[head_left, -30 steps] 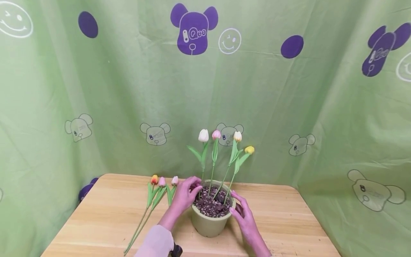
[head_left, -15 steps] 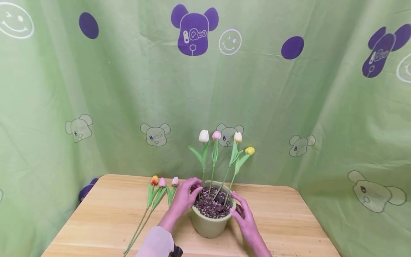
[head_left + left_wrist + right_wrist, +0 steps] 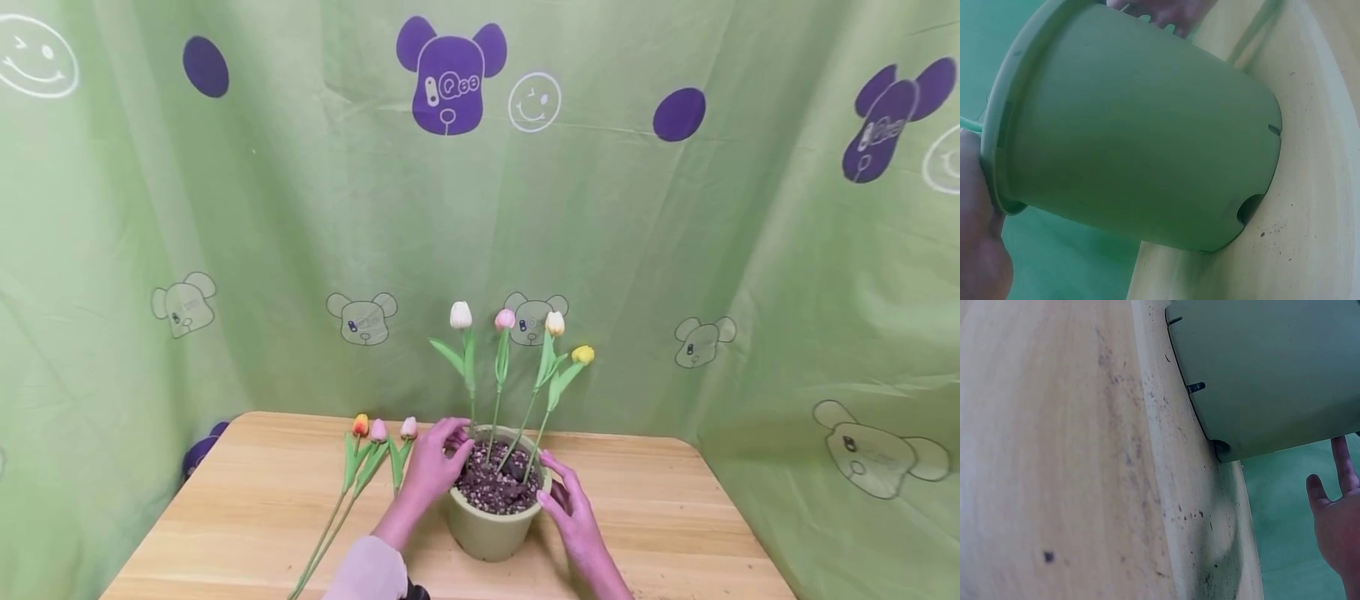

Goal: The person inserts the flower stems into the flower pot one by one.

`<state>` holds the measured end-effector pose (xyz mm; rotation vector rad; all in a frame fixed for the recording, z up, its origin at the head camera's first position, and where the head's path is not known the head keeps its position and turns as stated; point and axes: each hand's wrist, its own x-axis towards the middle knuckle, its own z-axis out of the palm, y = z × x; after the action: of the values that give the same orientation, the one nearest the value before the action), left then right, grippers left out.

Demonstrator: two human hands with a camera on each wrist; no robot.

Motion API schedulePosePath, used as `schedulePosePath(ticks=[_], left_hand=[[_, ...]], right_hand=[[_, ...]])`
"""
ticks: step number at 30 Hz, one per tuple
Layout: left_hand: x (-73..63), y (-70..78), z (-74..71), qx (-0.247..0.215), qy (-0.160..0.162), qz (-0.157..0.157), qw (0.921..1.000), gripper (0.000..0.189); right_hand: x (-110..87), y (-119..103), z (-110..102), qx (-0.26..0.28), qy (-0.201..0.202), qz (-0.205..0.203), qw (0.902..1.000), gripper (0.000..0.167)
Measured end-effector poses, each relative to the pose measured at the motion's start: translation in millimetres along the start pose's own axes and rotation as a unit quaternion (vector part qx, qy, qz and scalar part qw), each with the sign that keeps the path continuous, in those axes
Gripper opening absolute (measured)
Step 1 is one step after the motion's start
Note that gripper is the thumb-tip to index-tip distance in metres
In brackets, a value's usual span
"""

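A light green flowerpot (image 3: 487, 533) full of dark soil (image 3: 498, 483) stands on the wooden table. Several artificial tulips rise from it: a white tulip (image 3: 461, 317), a pink tulip (image 3: 505, 320), a cream tulip (image 3: 554, 323) and a yellow tulip (image 3: 582, 355). At the pot's left rim, my left hand (image 3: 435, 462) pinches the white tulip's stem low down; its fingertips are partly hidden. My right hand (image 3: 573, 512) touches the pot's right side and rim with spread, fairly straight fingers. In the right wrist view, fingers (image 3: 1342, 465) lie beside the pot wall.
Left of the pot, several loose tulips lie on the table (image 3: 645, 492): an orange-red tulip (image 3: 361, 425), a pink-purple tulip (image 3: 378, 431) and a pale pink tulip (image 3: 408, 427). Soil crumbs (image 3: 1200, 514) dot the tabletop near the pot. A green curtain (image 3: 285, 192) surrounds the table.
The white tulip's head has shifted left and its stem stands more upright, moved by my left hand. My right hand stays at the pot's right side.
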<state>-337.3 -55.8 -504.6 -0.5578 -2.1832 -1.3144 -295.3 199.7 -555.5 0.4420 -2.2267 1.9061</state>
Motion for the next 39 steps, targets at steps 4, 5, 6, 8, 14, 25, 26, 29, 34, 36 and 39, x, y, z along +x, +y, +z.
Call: schedulePosePath(ticks=[4,5,6,8,14,25,26,29,34,36,39], left_hand=[[-0.1,-0.1,1.2,-0.015,0.002,-0.025,0.9996,0.028],[0.2,0.1,1.4,-0.017,0.003,-0.030,0.9994,0.028],[0.5,0.4,1.5,-0.018,0.004,-0.035,0.9992,0.028],[1.0,1.0,1.5,-0.023,0.004,-0.044,0.9988,0.029],[1.2,0.4,0.1,-0.038,0.007,-0.072,0.9966,0.031],[0.6,4.6,-8.0,-0.079,0.007,-0.113,0.9904,0.034],[0.5,4.7,-9.1,-0.083,0.008,-0.112,0.9902,0.034],[1.1,6.5,-13.1,-0.095,0.008,-0.110,0.9893,0.034],[0.2,9.5,-24.2,-0.109,0.013,-0.107,0.9882,0.032],[-1.2,8.2,-30.0,-0.109,0.019,-0.105,0.9884,0.031],[-4.9,4.6,-41.1,-0.105,0.029,-0.105,0.9885,0.031]], right_hand=[[-0.2,0.9,0.9,0.002,-0.001,-0.006,1.0000,0.053],[-0.1,0.8,1.0,0.003,-0.001,-0.006,1.0000,0.053],[0.0,0.9,1.0,0.006,0.000,-0.007,1.0000,0.053],[0.2,0.6,0.8,0.009,-0.002,-0.006,0.9999,0.053],[0.5,0.2,1.5,0.018,-0.007,-0.002,0.9998,0.053],[-0.5,0.4,3.3,0.012,-0.012,-0.010,0.9998,0.052],[-0.6,0.3,3.3,0.012,-0.011,-0.009,0.9998,0.052],[-0.8,-0.2,3.3,0.013,-0.012,-0.010,0.9998,0.052],[-0.6,0.4,2.6,0.014,-0.010,-0.008,0.9998,0.052],[-0.4,0.9,2.0,0.016,-0.008,-0.008,0.9998,0.053],[-0.4,1.5,1.2,0.024,-0.006,-0.009,0.9996,0.053]])
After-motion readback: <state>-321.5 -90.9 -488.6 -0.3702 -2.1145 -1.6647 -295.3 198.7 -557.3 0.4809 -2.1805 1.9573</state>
